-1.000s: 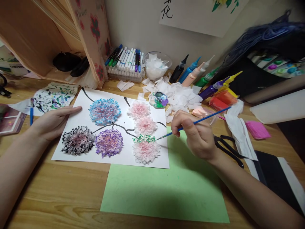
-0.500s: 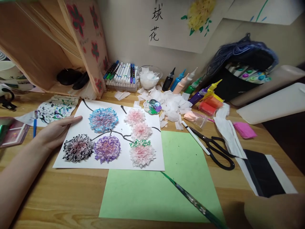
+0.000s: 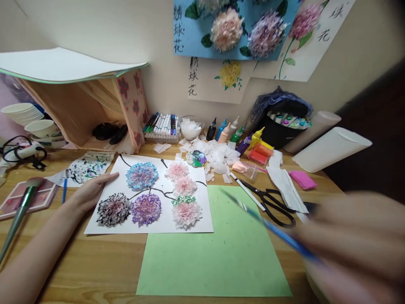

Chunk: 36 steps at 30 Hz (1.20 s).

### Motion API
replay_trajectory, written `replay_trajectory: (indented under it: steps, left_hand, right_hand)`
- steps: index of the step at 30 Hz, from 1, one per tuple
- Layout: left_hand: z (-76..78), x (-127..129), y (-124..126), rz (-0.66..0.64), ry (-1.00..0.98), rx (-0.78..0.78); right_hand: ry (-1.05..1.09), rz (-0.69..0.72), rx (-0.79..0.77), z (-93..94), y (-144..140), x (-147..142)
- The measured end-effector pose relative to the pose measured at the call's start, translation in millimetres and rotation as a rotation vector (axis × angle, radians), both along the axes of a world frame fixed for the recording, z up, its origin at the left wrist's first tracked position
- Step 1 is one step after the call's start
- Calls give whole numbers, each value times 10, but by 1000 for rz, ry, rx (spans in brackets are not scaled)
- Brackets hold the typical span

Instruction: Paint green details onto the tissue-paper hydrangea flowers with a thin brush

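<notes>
The left hand [image 3: 91,192] lies flat and open, palm down, on the left edge of the white paper sheet with tissue-paper flowers [image 3: 152,195] on the wooden bench [image 3: 88,261]. The right hand [image 3: 354,245], blurred and close to the camera, grips a thin blue paintbrush [image 3: 272,228] whose tip hangs above the light green paper sheet [image 3: 215,261]. Black scissors [image 3: 275,204] lie just beside it.

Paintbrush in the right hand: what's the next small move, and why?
Probably bring the paintbrush back down to the bottom pink flower. The right hand holds it lifted above the green paper, blurred. Only that flower's top edge carries green strokes, and the left hand rests flat on the white sheet.
</notes>
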State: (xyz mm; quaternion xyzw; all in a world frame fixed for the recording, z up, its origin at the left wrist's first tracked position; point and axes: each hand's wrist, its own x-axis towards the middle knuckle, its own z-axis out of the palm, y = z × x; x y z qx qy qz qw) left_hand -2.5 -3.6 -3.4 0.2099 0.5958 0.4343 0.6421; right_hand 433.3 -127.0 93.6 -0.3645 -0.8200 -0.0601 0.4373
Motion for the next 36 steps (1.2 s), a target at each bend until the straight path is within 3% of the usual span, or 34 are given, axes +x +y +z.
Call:
replay_trajectory:
  steps: [3,4,7,10,14,26,33,36]
  left_hand:
    - [-27,-39,-1,-56,-32,34]
    - [-32,-46,-3,-60,-42,45]
    - [-37,-53,-4,-64,-51,67]
    - [-37,-52,3,-78,-62,59]
    - [-38,-56,12,-78,-69,55]
    - [-35,-61,-9,-112,-27,102]
    - [-16,-142,-30,-109,44,98]
    - [8,-184,-46,-105,55,73]
  right_hand:
    - [23,40,65,233,748,-433]
    - [-6,8,-35,233,985,-536]
    - [38,-19,-393,17,1551,-705]
    - [64,-42,-525,-317,1847,-751]
    - [91,-58,-582,-560,1955,-758]
    - [34,-68,-649,-647,1993,-742]
    - [114,-58,-591,-529,1934,-738]
    - [180,24,-602,-415,1814,-744]
